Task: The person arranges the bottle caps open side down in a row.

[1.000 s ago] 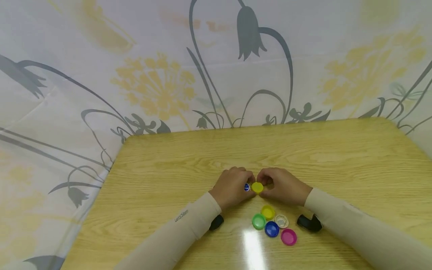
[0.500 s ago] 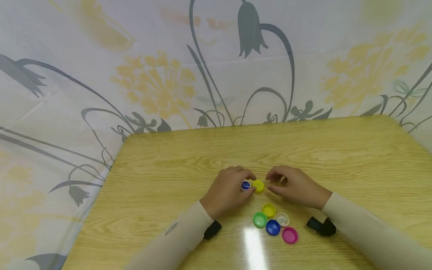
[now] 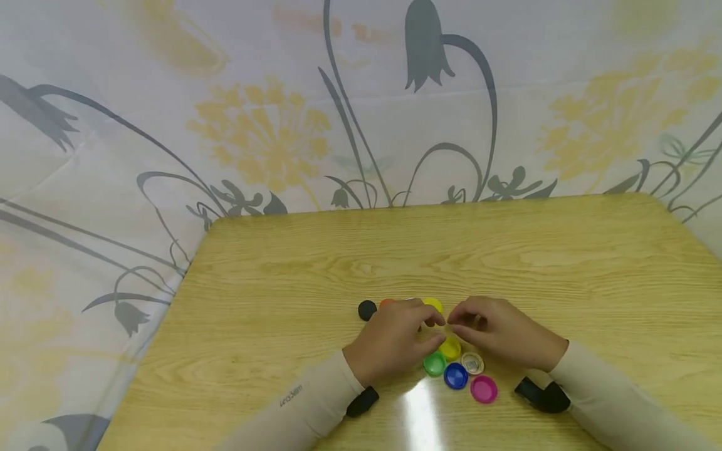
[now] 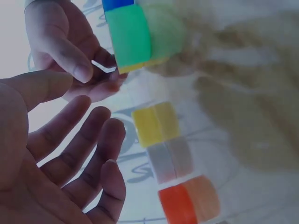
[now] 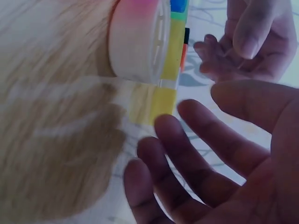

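Note:
Several bottle caps lie on the wooden table between and around my hands. My left hand (image 3: 395, 341) hovers with bent, loose fingers and nothing between them, partly covering the back row. That row has a black cap (image 3: 367, 310), an orange cap (image 4: 180, 203), a white cap (image 4: 161, 161) and a yellow cap (image 3: 432, 304). Opposite it, my right hand (image 3: 504, 332) has loosely bent fingers and is also without a cap. Just below the fingertips sits a nearer group: yellow (image 3: 450, 348), green (image 3: 434, 363), whitish (image 3: 472, 363), blue (image 3: 455, 376) and pink caps (image 3: 484, 389).
Black wrist devices (image 3: 361, 402) are worn at both sleeves. A patterned cloth (image 3: 361, 113) hangs behind the table (image 3: 316, 269), and a bright light reflection falls on its near part.
Both hands held the back yellow cap one second ago. They have let go of it and shifted toward the nearer group. The black and orange caps have come into sight behind the left hand.

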Tool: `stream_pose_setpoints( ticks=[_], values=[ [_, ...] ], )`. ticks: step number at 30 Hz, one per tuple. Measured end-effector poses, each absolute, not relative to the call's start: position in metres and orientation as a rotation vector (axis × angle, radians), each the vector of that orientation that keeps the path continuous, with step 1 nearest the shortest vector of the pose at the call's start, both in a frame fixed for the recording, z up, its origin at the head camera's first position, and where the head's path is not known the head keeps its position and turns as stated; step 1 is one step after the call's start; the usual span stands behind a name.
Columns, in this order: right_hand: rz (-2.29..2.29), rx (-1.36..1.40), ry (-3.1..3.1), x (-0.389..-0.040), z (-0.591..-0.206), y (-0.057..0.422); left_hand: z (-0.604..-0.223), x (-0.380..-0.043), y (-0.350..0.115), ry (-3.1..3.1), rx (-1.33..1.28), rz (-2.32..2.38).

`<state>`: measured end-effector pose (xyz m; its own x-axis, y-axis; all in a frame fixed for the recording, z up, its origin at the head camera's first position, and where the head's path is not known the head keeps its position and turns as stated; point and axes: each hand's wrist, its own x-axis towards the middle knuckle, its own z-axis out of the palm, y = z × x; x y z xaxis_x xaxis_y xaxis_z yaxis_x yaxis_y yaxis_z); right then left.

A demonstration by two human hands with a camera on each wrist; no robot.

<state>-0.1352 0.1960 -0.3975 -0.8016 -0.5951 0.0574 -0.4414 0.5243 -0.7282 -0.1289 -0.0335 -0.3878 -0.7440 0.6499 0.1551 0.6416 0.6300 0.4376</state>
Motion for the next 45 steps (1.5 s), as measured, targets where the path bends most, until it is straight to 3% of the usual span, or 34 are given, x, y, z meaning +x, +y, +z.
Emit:
stream_pose_setpoints(
  ticks=[45],
  values=[
    [-1.163,-0.809,2.42,-0.127,-0.401,0.188,-0.398,-0.124,-0.028,2.725,1.006,0.67]
  ],
)
